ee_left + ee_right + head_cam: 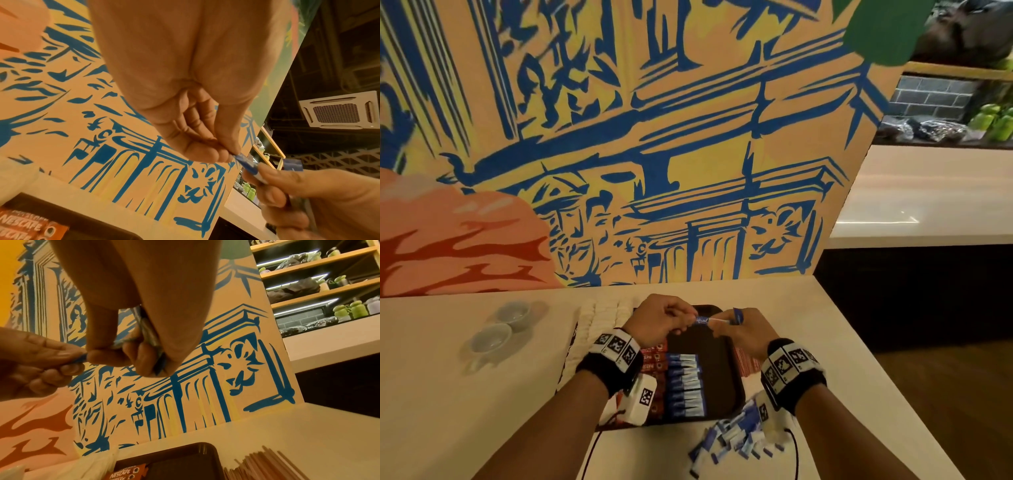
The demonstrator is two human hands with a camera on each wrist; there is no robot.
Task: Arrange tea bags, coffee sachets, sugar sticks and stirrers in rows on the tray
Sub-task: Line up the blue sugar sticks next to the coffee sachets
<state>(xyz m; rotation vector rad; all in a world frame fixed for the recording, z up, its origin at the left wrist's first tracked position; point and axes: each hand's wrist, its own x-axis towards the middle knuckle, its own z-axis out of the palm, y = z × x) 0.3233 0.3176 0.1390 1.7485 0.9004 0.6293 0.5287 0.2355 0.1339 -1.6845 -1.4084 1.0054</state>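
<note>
1. Sugar sticks, blue and white, show in three places: one sugar stick held between both hands above the far part of the tray, a neat row of sugar sticks lying on the tray, and a loose pile of sugar sticks on the table just off the tray's near right corner.
2. Left hand pinches one end of the held stick between thumb and fingertips, the other fingers curled.
3. Right hand grips the other end, fingers curled round a small bunch of further sticks; a blue end pokes up from the fist.
4. Red coffee sachets lie in a row on the tray just left of the blue row, touching it.
5. Wooden stirrers lie bundled on the table beside the tray's right edge.
6. White tea bags sit off the tray's far left side.
7. Two small grey cups stand on the table, well left of the tray.
8. A painted blue and orange wall rises behind the table.
</note>
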